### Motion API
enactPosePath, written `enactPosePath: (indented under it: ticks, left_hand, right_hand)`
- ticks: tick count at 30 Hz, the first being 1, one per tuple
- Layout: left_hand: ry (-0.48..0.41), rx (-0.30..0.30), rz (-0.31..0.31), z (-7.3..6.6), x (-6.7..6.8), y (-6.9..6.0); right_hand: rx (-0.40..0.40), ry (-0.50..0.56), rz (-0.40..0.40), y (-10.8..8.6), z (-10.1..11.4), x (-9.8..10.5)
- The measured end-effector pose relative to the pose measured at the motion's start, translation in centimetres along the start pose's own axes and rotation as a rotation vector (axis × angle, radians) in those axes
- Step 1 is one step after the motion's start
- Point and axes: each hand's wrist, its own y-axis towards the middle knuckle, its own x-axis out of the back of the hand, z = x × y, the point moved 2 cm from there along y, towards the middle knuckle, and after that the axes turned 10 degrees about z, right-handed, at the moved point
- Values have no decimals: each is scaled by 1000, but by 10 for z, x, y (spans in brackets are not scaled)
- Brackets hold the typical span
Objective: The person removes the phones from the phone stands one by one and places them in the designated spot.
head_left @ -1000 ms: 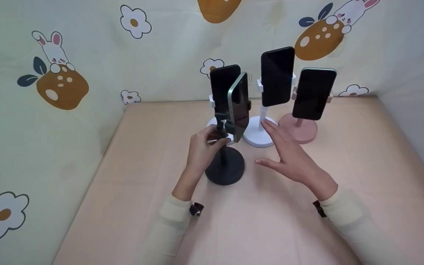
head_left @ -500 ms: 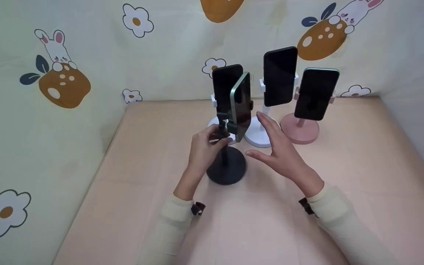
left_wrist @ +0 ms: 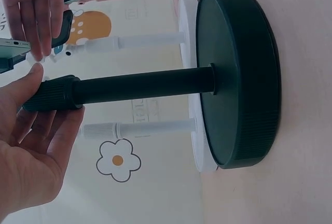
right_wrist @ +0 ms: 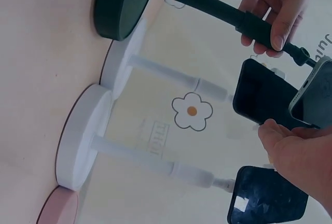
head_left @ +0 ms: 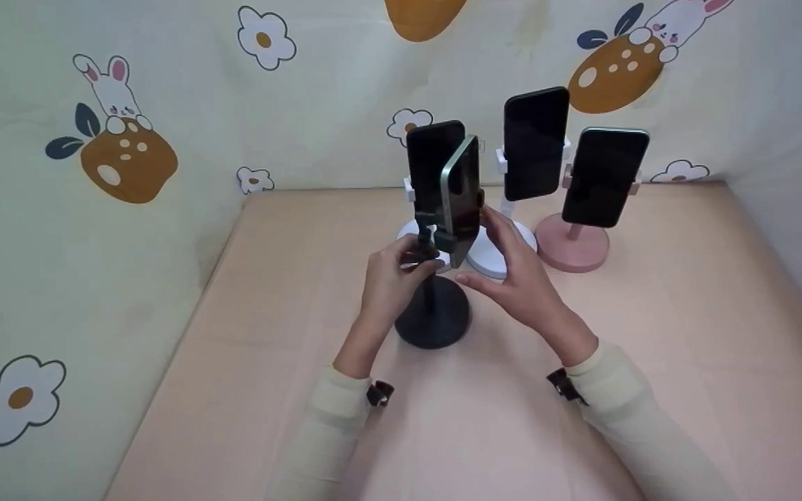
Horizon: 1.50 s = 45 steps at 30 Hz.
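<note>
A black phone stand stands upright on the table, holding a phone with a pale green edge turned nearly side-on. My left hand grips this stand's ribbed collar, plainly seen in the left wrist view, where the collar sits between thumb and fingers above the round base. To the right of the green-edged phone is my right hand, thumb spread and fingers extended along the phone's far right edge. In the right wrist view the right hand is close against that phone; contact is hard to tell.
Behind stand two white stands, one bearing a black phone, the other a taller-set phone. A pink stand with a phone is at the right. Patterned cloth walls border the pale table.
My right hand has moved left, from beside the middle white stand to the green-edged phone. The left hand keeps its grip on the black stand. The head view has shifted slightly.
</note>
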Motion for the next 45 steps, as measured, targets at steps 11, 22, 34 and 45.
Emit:
enactPosePath:
  ticks: [11,22,34,45]
  left_hand:
    - [-2,-6,-10,-1,-1,1]
    - [-7,-24,-12,-2,0,1]
    - [-31,-5,-10,-1,-1,1]
    - [-36,-1,-12,-1,-1,0]
  right_hand:
    - [49,66,-50,6,4,-6]
    - [44,113,-69,10,5,-9]
    - [16,225,-141,13,8,-18]
    - [25,265,-179,13,9,-20]
